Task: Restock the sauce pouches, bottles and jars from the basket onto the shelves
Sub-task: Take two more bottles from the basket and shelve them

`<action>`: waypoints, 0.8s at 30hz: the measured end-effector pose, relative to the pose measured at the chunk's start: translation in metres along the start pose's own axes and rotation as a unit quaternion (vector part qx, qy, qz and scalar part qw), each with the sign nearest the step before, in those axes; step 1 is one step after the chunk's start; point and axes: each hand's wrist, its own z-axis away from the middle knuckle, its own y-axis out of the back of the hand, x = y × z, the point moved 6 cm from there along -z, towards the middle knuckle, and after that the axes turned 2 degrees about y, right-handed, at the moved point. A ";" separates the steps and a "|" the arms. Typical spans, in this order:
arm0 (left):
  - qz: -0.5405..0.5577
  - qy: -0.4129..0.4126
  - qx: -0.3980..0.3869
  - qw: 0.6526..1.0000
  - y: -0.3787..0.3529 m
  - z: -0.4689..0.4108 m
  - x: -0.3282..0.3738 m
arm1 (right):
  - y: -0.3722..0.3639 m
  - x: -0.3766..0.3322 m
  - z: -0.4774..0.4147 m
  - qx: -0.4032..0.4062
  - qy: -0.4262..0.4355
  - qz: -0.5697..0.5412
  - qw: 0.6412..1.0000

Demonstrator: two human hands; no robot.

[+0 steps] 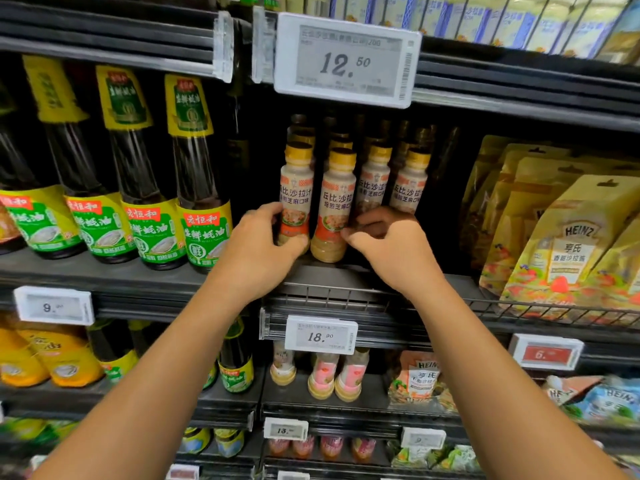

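dressing bottles, plastic, waisted, pale creamy fill, yellow ribbed caps, glossy printed sleeves; four across the front of a dark metal shelf (346, 271), more rows behind in shadow. left bottle (295, 188) upright at the row's left end; second bottle (335, 202) just beside it, upright, nearest the shelf lip; third bottle (374, 181) and fourth bottle (411, 183) to the right, set slightly back. left hand (256, 244): arm reaching up and in, fingers wrapped round the left bottle's lower body, thumb across its front near the base, a firm hold. right hand (389, 244): knuckles toward the camera, fingers curled tight, thumb tip touching the second bottle's lower right side; the hand hides the third bottle's base, so whether it grips that bottle cannot be told. surroundings: tall dark glass sauce bottles (199, 174) with yellow-green labels on the shelf section to the left; yellow heinz pouches (568, 244), soft and flat, standing to the right behind a wire rail (554, 311); white price tag (346, 60) reading 12.50 hanging from the shelf above, over the bottle tops; lower tag (320, 336) reading 18.90 between the forearms.
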 end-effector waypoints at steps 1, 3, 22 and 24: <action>0.006 -0.012 0.012 1.000 -0.001 0.005 0.006 | 0.005 -0.002 0.007 0.022 0.015 -0.043 0.999; 0.015 -0.026 0.033 0.999 -0.002 0.013 0.014 | 0.012 -0.007 0.020 0.046 0.043 -0.090 0.994; 0.274 -0.155 -0.212 0.925 -0.127 0.090 0.125 | 0.123 0.054 0.158 0.242 0.021 -0.179 0.953; 0.277 -0.154 -0.245 0.916 -0.151 0.105 0.140 | 0.141 0.070 0.178 0.257 -0.003 -0.168 0.952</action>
